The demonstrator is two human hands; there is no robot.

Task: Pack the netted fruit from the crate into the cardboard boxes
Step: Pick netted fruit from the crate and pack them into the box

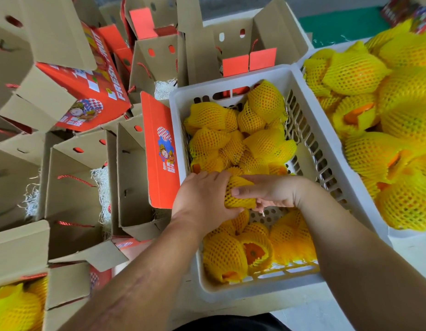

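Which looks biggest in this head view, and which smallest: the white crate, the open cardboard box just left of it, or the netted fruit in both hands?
1. white crate
2. open cardboard box
3. netted fruit, gripped by the left hand and right hand

The crate lies nearer the camera, but its lead seems safe.

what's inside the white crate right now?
Netted fruit at both ends of the white crate; both hands grip one above the middle. Its floor is mostly covered.
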